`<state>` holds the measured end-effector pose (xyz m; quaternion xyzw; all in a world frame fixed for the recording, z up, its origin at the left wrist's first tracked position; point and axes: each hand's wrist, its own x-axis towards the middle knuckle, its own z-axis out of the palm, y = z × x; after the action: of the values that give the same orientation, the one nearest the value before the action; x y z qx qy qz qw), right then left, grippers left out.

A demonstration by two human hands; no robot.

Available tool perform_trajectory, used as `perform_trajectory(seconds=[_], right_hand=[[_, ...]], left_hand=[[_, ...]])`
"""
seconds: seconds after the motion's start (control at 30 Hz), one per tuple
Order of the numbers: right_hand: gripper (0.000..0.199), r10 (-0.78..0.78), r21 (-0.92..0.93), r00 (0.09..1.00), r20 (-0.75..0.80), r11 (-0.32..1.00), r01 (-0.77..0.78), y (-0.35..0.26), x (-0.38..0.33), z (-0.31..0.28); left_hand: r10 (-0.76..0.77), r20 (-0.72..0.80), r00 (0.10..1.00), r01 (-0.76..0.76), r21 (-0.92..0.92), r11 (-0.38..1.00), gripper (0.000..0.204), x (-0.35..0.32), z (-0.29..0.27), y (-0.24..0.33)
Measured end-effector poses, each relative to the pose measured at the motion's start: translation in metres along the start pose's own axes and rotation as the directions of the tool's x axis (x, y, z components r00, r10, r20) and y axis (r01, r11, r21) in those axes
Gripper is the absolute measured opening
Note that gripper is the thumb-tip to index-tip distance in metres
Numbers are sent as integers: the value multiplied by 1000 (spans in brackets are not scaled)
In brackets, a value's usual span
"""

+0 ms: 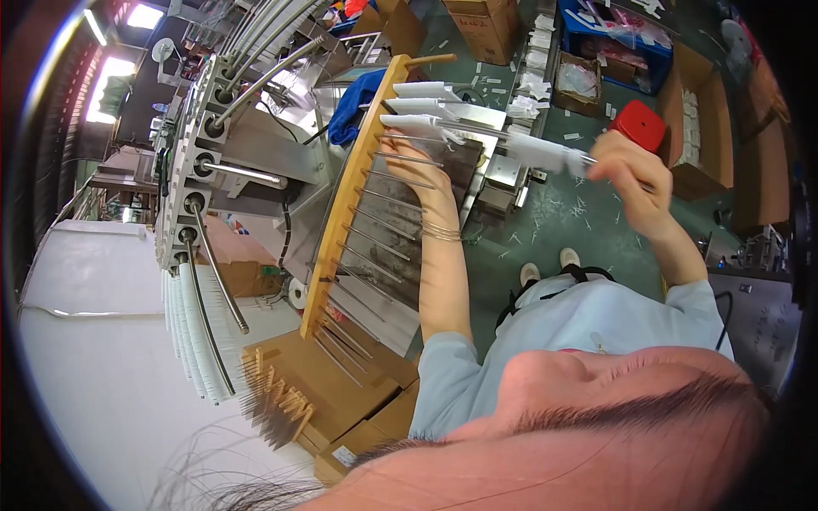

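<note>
My right hand (635,175) is closed around the near end of a thin metal rod (477,130). A bunched white sleeve-like piece (541,154) sits on that rod just ahead of my fingers. The rod's far end meets the lowest of several white pieces (413,123) on a long yellow wooden rack (351,200) with metal pegs. My left hand (413,162) is raised against the rack beneath that piece, fingers curled at the bar. White material and the pegs partly hide what they grip. Lower pegs (375,243) stick out bare.
A machine (183,183) with long metal rods stands at left, white pieces stacked on its lower rods. Peg racks (277,400) lie on cardboard boxes (349,366). A red stool (639,125), open cartons (694,128) and a blue bin (618,43) stand beyond my right hand; scraps litter the green floor.
</note>
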<state>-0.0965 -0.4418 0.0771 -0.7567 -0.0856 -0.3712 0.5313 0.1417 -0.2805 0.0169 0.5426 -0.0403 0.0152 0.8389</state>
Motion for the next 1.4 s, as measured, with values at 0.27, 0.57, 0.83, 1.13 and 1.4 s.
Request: perform_trajectory(seconds=[0.27, 0.57, 0.83, 1.13, 1.4], right_hand=[[23, -87, 39, 996, 10, 996, 86, 13, 5, -11], [24, -8, 8, 1000, -22, 1000, 9, 10, 2, -33], [25, 52, 24, 994, 100, 998, -54, 24, 33, -12], [31, 0, 210, 1000, -26, 978, 5, 45, -1, -73], [20, -317, -257, 868, 383, 866, 429, -4, -46, -72]], left_hand=[[207, 255, 945, -239, 100, 966, 23, -69, 31, 0], [293, 274, 916, -348, 178, 920, 24, -74, 52, -13], [168, -111, 980, -180, -106, 978, 33, -36, 63, -9], [82, 23, 996, -76, -181, 981, 19, -72, 73, -8], [-426, 263, 866, 498, -363, 788, 11, -71, 103, -37]])
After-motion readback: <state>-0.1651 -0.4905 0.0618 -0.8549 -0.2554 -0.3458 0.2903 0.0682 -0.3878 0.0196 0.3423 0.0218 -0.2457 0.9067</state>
